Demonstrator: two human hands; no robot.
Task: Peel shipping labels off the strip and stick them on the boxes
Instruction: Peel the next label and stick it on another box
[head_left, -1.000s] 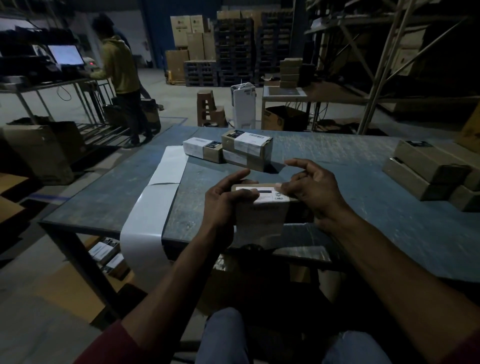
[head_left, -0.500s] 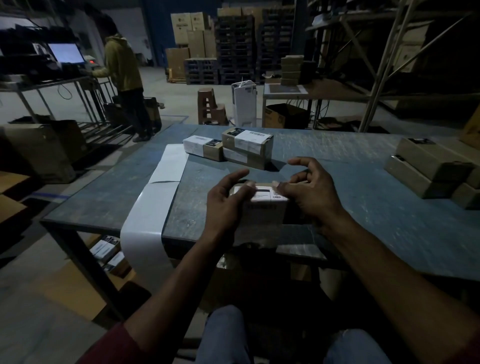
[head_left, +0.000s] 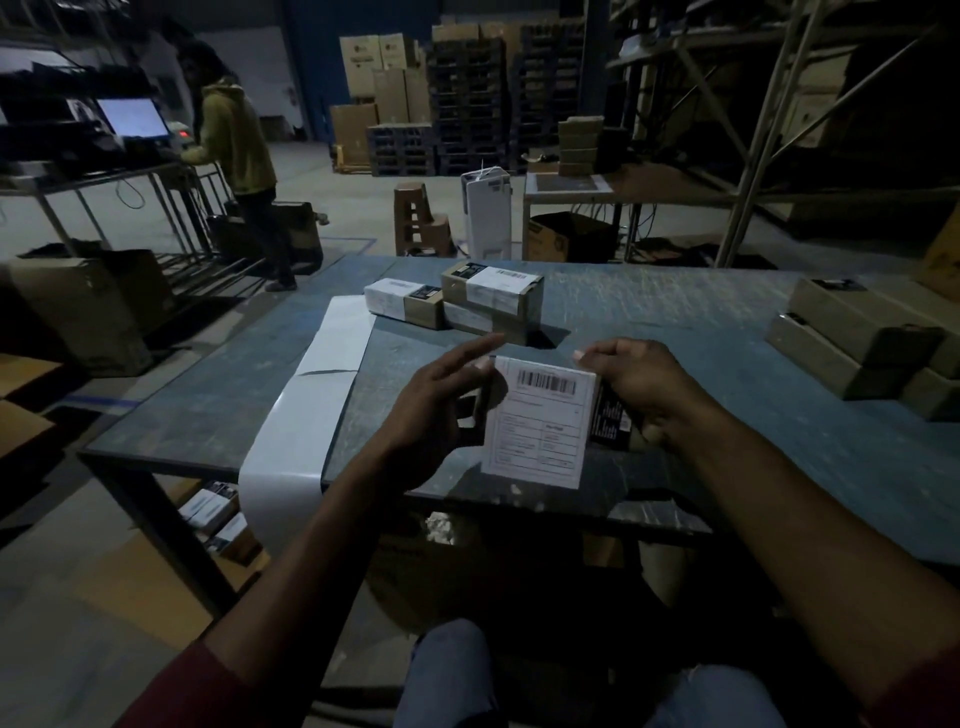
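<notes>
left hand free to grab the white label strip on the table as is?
Probably yes. The left hand only rests straight fingers against the labelled box, which the right hand grips. The label strip lies uncovered just to its left, with nothing between them.

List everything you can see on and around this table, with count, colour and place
shipping label: one, white with barcode, on the box held over the near table edge
held box: one, dark side showing, between both hands
labelled boxes: about three, brown with white labels, table's far middle
plain boxes: several, brown, stacked at table's right
label strip: one, white, draped over the table's left edge
table: one, blue-grey
other person: one, yellow top, far left at a screen
left hand: fingers extended at the label's left edge
right hand: grips the box
</notes>
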